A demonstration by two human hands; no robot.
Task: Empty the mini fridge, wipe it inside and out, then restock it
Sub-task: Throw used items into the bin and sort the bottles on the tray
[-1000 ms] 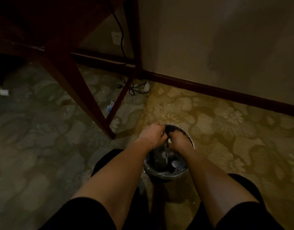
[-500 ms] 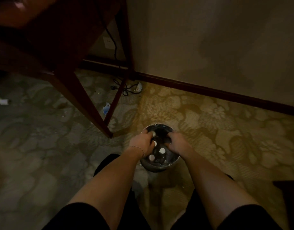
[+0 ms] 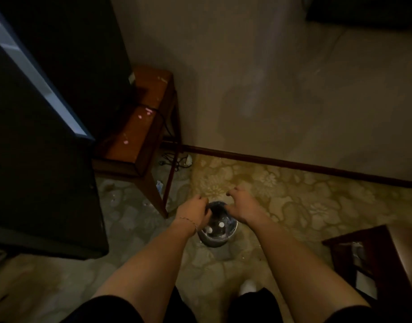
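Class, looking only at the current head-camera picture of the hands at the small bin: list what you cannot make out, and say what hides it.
- Bin contents: head view, too dark beyond two white caps.
- Left hand fingertips: curled over the rim, grip unclear.
- Right hand: fingers curled, dim, hold unclear.
- Fridge interior: door faces away.

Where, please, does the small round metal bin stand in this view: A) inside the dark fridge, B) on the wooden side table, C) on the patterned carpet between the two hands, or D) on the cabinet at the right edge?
C: the metal bin sits on the patterned carpet, between the left hand and the right hand.
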